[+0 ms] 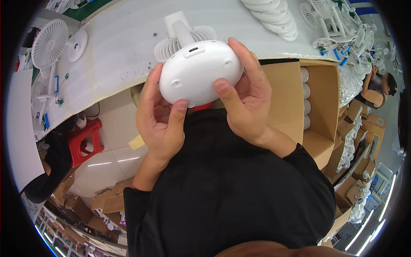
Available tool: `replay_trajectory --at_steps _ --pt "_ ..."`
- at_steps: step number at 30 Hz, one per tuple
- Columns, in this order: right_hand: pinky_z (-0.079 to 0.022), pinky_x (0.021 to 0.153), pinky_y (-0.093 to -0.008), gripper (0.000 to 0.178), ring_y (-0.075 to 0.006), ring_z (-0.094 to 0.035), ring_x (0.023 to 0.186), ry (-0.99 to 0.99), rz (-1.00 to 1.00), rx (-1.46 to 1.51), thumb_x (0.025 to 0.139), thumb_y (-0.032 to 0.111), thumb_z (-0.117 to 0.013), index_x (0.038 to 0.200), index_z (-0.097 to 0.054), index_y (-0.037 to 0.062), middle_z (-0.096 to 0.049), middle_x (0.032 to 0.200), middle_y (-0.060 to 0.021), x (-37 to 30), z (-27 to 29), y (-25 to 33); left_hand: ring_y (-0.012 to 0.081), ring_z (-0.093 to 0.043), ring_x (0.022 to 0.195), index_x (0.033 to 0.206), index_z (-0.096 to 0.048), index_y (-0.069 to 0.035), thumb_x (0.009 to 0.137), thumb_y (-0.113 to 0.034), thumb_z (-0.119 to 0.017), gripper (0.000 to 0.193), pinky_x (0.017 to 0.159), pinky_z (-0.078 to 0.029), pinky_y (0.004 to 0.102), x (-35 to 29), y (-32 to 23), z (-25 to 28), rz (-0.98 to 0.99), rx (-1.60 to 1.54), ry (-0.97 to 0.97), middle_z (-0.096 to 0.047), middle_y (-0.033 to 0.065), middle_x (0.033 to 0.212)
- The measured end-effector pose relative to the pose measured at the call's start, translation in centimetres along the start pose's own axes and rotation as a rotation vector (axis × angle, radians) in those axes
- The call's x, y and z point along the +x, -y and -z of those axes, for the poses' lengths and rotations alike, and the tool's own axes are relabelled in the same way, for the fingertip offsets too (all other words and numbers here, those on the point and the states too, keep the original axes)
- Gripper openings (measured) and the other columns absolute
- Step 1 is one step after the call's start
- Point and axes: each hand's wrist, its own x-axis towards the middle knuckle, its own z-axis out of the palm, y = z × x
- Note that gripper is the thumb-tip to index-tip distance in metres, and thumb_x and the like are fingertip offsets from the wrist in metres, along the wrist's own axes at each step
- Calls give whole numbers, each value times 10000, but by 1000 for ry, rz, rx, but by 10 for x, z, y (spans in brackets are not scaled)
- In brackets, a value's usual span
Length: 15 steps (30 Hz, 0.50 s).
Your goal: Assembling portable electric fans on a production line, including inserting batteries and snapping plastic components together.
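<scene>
A small white desk fan is held up over the near edge of the work table, its round base (197, 77) tilted so the underside faces me. That underside shows small recessed screw holes and a slot-shaped port at its far edge. My left hand (160, 115) grips the base's left side, thumb on the underside. On the right side my right hand (248, 94) holds it, its thumb pressed on the underside. The fan's neck and ribbed head (205, 33) extend away from me beyond the base, partly hidden by it.
Stacked white round parts (274, 17) lie at the table's far side. An open cardboard box (319, 103) holding ribbed white parts stands at right. White fans (50, 43) and blue battery cells lie left and far right. A red stool (85, 141) is at left. Another person (379, 88) works far right.
</scene>
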Motion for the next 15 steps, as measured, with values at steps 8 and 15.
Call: replay_trajectory --at_steps 8,15 --pt "-452 907 -311 520 -229 -522 1037 3 32 46 846 16 -656 1340 -492 15 -488 1247 -130 -8 -7 -2 250 -601 1097 1385 -464 44 947 -138 -623 500 891 -519 307 -1 1 7 -51 32 -50 -589 209 1271" --pt "-456 874 -294 477 -207 -539 988 202 -79 -74 816 12 -673 1274 -542 17 -542 1168 -107 14 2 21 230 -622 1039 1339 -507 36 929 -130 -659 467 862 -524 290 -8 -9 11 81 -56 -32 -612 182 1228"
